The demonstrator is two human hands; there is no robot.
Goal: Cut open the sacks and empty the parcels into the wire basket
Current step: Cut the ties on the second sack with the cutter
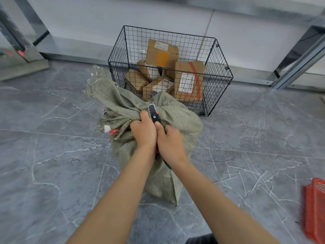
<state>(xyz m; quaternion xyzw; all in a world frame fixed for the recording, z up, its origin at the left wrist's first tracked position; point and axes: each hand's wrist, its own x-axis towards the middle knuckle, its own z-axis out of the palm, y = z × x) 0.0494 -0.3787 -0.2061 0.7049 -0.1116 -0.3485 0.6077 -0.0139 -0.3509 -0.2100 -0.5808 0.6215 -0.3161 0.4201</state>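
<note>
Two bare forearms come up from the bottom edge, hands touching side by side on top of the sack (182,120); left hand (143,131) clamps the bunched neck in a fist, right hand (169,140) is curled round a dark cutter (153,114) whose tip points away from the hands at the gathered cloth. Step looks like cutting the sack open, nothing tipped from this one yet. Next move likely calls for the left hand to keep the neck taut while the tip goes into the weave or the tie, stroke directed away from the left fingers. Sack is coarse grey-green woven stuff, lumpy and full, frayed mouth flopping out left of the left hand, standing on grey veined floor tiles (52,155). Green strip under the right hand, can't tell what. Just beyond the hands, black wire basket (221,80), open grid, boxy, already holding brown cardboard parcels (189,81) with labels. Orange-red ribbed plastic thing (314,208) far right of the right hand
</note>
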